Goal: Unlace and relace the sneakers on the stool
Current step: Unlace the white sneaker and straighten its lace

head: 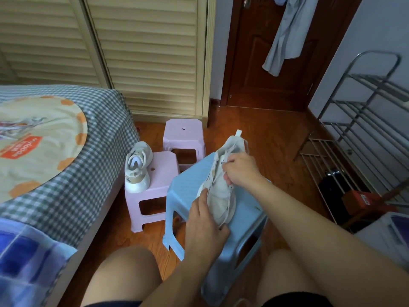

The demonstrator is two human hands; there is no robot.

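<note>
White sneaker [221, 191] near blue stool [188, 185] edge, both hands gripping.

One white sneaker [221, 185] lies on the blue stool [243, 218] in front of me, its toe near me and its heel far away. My other white sneaker [138, 167] sits on the near pink stool [159, 180], at its left edge.

Both forearms and knees are bare, with dark shorts [296, 300] edging the thighs at the frame's bottom.
</note>
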